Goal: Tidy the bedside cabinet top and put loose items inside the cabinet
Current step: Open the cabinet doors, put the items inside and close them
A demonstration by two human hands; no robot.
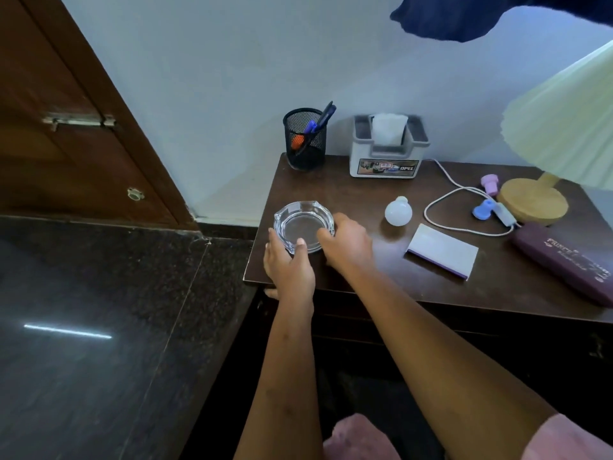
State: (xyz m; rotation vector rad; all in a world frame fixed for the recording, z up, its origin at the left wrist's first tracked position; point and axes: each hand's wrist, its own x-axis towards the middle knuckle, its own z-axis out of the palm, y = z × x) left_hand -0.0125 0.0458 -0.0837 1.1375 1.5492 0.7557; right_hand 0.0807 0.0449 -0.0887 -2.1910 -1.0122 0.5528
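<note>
Head view: left hand [288,265] and right hand [348,242] curl their fingers round the glass ashtray [303,224] at the cabinet top's [335,194] front-left corner; the slick glass could slip and shatter on the stone floor [99,287].

The cabinet top [331,194] carries one glass ashtray [303,226] near its front left corner, with two hands at its rim: one left hand [288,263] and one right hand [345,244]. At the back left corner stands one mesh pen holder [304,151] with at least three pens [326,115]; the mesh hides any others. One tissue box [388,154] sits at the back edge. Towards the middle lie one white bulb [398,212] and one white notepad [441,250]. Towards the right edge are one lamp [534,202], one white cord [426,212], one purple case [564,260] and two small plastic pieces, one pink [490,183] and one blue [482,209].
</note>
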